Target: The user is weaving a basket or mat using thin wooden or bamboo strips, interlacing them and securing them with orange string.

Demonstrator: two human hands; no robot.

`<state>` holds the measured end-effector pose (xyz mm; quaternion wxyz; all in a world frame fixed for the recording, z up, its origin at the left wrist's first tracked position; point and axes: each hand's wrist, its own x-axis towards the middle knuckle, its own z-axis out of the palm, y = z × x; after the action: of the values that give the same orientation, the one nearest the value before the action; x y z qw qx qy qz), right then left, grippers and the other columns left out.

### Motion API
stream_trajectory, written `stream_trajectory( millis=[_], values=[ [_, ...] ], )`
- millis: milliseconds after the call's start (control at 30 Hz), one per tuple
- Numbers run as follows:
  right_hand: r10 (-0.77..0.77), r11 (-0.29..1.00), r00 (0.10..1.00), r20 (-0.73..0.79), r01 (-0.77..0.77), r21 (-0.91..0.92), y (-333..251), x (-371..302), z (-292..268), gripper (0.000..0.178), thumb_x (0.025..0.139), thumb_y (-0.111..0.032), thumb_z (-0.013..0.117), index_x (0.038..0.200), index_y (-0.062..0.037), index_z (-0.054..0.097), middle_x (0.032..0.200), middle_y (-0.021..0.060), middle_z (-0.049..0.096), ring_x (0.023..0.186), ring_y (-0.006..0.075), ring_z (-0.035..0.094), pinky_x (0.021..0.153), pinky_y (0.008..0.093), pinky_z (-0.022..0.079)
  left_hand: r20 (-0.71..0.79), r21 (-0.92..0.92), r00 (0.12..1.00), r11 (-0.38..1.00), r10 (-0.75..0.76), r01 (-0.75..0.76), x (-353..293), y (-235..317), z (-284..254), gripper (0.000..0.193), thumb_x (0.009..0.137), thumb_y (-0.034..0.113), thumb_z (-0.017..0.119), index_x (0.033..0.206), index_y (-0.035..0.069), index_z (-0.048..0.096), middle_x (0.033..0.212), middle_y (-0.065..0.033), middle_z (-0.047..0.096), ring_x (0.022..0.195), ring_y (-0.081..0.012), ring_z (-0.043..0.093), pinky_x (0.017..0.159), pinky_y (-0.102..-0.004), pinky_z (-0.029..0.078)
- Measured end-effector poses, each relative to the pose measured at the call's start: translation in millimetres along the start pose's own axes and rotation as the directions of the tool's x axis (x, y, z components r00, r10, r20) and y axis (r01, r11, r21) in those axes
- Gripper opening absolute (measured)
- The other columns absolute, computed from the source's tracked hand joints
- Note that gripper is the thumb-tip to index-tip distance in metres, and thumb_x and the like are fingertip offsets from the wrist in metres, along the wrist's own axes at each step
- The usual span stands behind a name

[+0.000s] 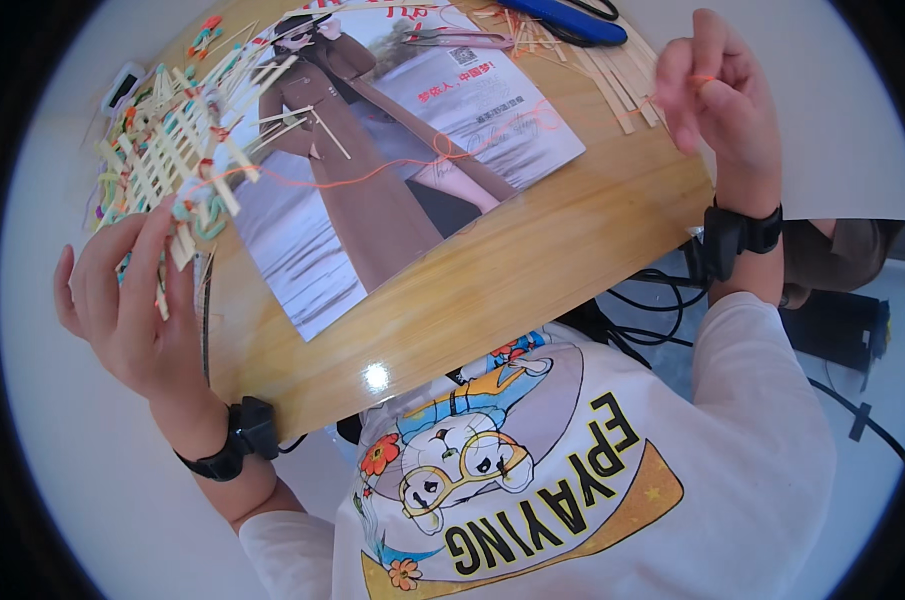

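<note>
On the left, my left hand (pixel 132 300) is closed on the lower edge of a lattice of pale flat strips (pixel 172 150), which is trimmed with knotted multicoloured yarn. The fingertips at its back are partly hidden. An orange thread (pixel 352 184) runs from the lattice's lower edge across a glossy printed sheet (pixel 302 285), slack and with a small loop midway. At the upper right, raised beyond the table edge, my right hand (pixel 727 110) pinches the thread's other end between thumb and fingers. Short strip ends (pixel 312 125) stick out over the sheet beside the lattice.
Loose pale strips (pixel 612 75) lie at the table's far right. Near them are a blue-handled tool (pixel 567 18) and pink-handled snips (pixel 462 38). The wooden table (pixel 452 310) ends just before my body. Black cables (pixel 662 300) hang below its right edge.
</note>
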<state>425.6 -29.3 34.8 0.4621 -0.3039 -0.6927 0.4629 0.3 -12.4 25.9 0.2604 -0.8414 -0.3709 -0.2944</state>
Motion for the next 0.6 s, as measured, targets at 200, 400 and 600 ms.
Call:
stream_trajectory(
  millis=[200, 400, 600],
  values=[
    [0.094, 0.955, 0.996, -0.002, -0.090, 0.282, -16.4, 17.2, 42.8, 0.020, 0.092, -0.019, 0.059, 0.082, -0.0065, 0.048, 0.075, 0.0106, 0.059, 0.045, 0.0079, 0.052, 0.040, 0.0167, 0.038, 0.015, 0.026, 0.999, 0.999, 0.041, -0.041, -2.6, 6.9, -3.3, 0.031, 0.069, 0.005, 0.071, 0.099, 0.015, 0.072, 0.094, 0.0018, 0.066, 0.092, -0.0157, 0.062, 0.101, -0.0372, 0.034],
    [0.053, 0.997, 0.996, 0.078, -0.048, -0.068, -37.1, 49.0, 115.6, 0.017, 0.089, -0.016, 0.063, 0.088, -0.0006, 0.057, 0.068, 0.0073, 0.056, 0.049, 0.0101, 0.054, 0.042, 0.0193, 0.040, -0.163, 0.101, 0.984, 0.993, 0.078, -0.062, -21.3, -4.2, -27.6, 0.026, 0.069, 0.017, 0.074, 0.092, 0.029, 0.071, 0.084, 0.0099, 0.061, 0.085, -0.0094, 0.059, 0.102, -0.0346, 0.032],
    [0.213, 0.962, 0.975, -0.063, -0.221, -0.158, -36.4, 57.8, 138.5, 0.013, 0.086, -0.007, 0.061, 0.094, 0.0021, 0.062, 0.076, 0.0067, 0.061, 0.059, 0.0098, 0.057, 0.052, 0.0200, 0.044, -0.147, 0.125, 0.985, 0.990, 0.086, -0.068, -22.2, -12.9, -34.2, 0.024, 0.073, 0.019, 0.073, 0.095, 0.029, 0.071, 0.086, 0.0101, 0.061, 0.086, -0.0094, 0.059, 0.102, -0.0336, 0.032]
  ],
)
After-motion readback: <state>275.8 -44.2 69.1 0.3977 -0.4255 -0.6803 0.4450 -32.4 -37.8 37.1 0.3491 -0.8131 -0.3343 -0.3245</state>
